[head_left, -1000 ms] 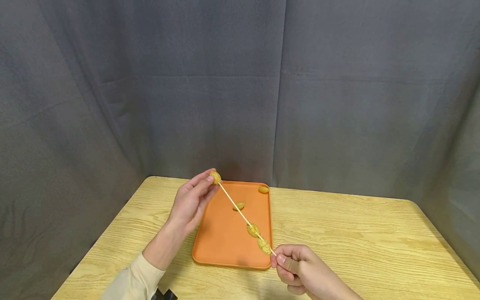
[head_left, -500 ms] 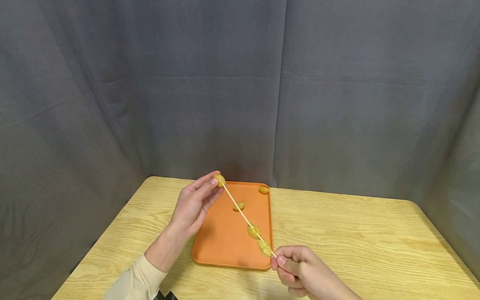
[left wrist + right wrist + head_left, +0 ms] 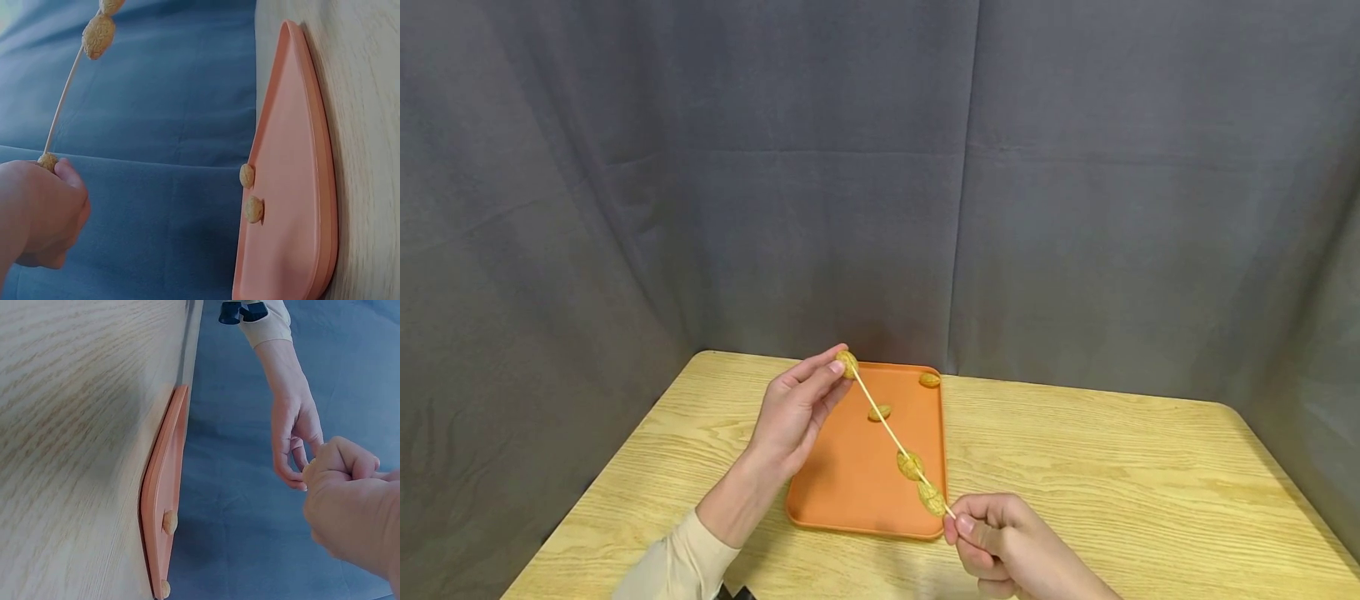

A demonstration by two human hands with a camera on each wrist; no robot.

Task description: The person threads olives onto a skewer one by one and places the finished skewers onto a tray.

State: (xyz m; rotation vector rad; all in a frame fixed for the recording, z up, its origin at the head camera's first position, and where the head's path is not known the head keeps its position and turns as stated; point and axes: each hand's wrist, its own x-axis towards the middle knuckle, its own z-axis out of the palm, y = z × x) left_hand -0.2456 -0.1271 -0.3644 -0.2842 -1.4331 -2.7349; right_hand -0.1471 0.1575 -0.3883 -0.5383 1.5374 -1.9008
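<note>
My left hand (image 3: 792, 414) pinches a golden lump (image 3: 847, 364) | my right hand (image 3: 1000, 537) pinches the skewer's end (image 3: 951, 512) | orange tray (image 3: 853, 493) below my grip

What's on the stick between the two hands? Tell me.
Head view: two brownish lumps near the right hand, then bare stick to the lump the left hand pinches.
</note>
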